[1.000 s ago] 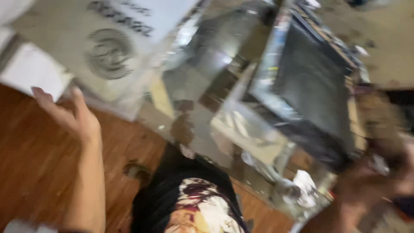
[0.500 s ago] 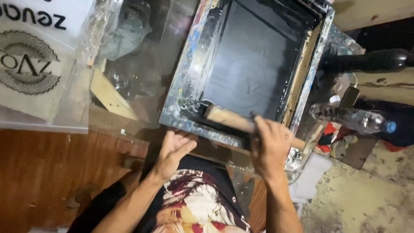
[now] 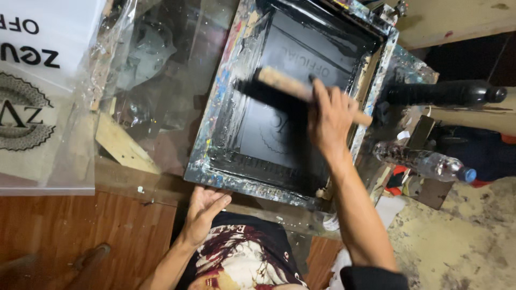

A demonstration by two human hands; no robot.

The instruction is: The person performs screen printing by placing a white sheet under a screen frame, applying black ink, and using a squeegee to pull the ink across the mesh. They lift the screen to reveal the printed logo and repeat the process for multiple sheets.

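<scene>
My right hand (image 3: 328, 115), closed around the wooden squeegee (image 3: 301, 91), has carried it from the screen frame (image 3: 215, 161)'s near edge to mid-mesh, while my left hand (image 3: 207, 207) rests open below that edge.

We list: one paint-spattered printing frame (image 3: 215, 161) with black inked screen (image 3: 290, 107); our right hand (image 3: 329, 119), its grip closed round a wooden-handled squeegee (image 3: 279, 85) lying on the screen; our left hand (image 3: 203, 208), open, touching the frame's near edge; one plastic bottle (image 3: 424, 161) beside the frame; printed sheets (image 3: 32, 80) well apart.
</scene>
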